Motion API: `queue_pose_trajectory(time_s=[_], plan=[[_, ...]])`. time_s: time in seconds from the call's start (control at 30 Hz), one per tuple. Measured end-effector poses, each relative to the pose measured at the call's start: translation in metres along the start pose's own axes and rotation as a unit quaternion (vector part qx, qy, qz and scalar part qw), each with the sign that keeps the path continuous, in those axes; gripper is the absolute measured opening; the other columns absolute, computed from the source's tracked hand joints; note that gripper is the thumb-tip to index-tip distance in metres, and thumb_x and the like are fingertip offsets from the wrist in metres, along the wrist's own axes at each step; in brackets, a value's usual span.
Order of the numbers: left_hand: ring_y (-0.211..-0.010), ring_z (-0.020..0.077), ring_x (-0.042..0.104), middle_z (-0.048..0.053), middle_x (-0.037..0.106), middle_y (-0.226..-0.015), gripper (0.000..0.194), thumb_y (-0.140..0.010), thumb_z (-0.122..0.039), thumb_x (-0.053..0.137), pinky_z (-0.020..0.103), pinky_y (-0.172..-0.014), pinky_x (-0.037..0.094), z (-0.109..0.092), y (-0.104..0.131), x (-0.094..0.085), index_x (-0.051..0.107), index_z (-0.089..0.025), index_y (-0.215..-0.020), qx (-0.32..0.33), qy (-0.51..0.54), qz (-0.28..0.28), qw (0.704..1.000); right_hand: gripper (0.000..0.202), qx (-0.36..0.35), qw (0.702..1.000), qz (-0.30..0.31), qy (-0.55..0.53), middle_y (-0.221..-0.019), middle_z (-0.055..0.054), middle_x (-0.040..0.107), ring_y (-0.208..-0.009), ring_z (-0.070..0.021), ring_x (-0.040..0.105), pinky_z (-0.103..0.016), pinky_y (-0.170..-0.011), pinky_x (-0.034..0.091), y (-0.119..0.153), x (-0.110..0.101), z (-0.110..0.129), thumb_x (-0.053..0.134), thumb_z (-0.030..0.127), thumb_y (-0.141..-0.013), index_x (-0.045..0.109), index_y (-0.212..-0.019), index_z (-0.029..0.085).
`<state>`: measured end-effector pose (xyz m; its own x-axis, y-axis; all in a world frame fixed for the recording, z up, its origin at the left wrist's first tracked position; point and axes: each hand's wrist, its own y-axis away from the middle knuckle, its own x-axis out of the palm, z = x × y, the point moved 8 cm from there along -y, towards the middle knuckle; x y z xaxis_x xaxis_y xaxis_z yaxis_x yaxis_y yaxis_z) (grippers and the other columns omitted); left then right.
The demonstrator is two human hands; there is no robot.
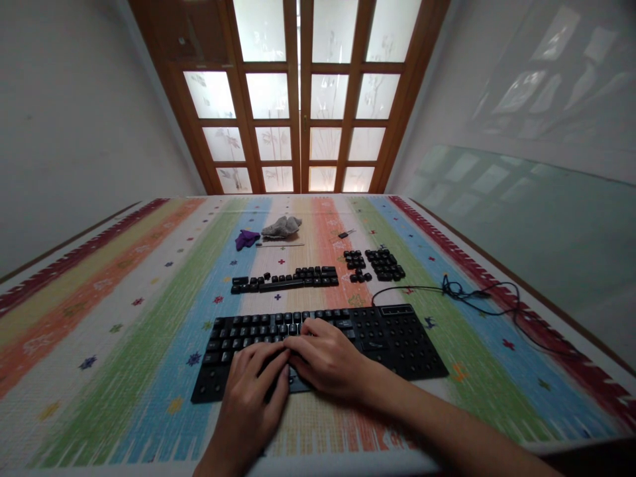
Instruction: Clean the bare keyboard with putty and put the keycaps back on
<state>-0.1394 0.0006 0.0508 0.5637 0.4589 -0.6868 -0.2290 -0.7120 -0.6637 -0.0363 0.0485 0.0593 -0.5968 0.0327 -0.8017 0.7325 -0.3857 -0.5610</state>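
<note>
Left hand (253,391) and right hand (325,354) rest flat, fingers loose, grasping nothing, on a black keyboard (397,338); loose keycaps (285,278) lie beyond.

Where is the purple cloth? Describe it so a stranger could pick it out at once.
Start at the black keyboard under the hands, then look past the long row of loose keycaps behind it, toward the doors. The purple cloth lies on the blue stripe of the mat, just left of a crumpled grey cloth. It alone is purple there.
</note>
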Motion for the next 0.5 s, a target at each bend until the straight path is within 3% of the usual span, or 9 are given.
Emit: queue_pose_trajectory(time_s=[0.3,0.5], plan=[[-0.106,0.0259,0.059,0.009,0.069,-0.113,0.021,-0.095,-0.013,0.054,0.045,-0.093,0.048,-0.0020,0.0003,-0.0006,0.068,-0.019,-0.110,0.001,-0.029,0.000,1.000,0.015,0.004,1.000,-0.028,-0.005,-0.077,-0.006,0.061,-0.072,-0.0182,0.048,-0.030,-0.063,0.037,0.0018,-0.0044,-0.0037,0.049,0.013,-0.098,0.064,-0.097,0.016],[-0.112,0.0286,0.056,0.010,0.068,-0.118,0.018,-0.095,-0.014,0.054,0.048,-0.094,0.046,-0.0008,-0.0021,0.0015,0.069,-0.019,-0.104,-0.009,-0.042,0.010,0.999,0.015,0.025,1.000,0.004,0.015,-0.070,-0.004,0.062,-0.062,-0.0162,0.050,-0.030,-0.058,0.035,0.0054,0.0018,-0.0050,0.049,0.016,-0.096,0.061,-0.088,0.017]])
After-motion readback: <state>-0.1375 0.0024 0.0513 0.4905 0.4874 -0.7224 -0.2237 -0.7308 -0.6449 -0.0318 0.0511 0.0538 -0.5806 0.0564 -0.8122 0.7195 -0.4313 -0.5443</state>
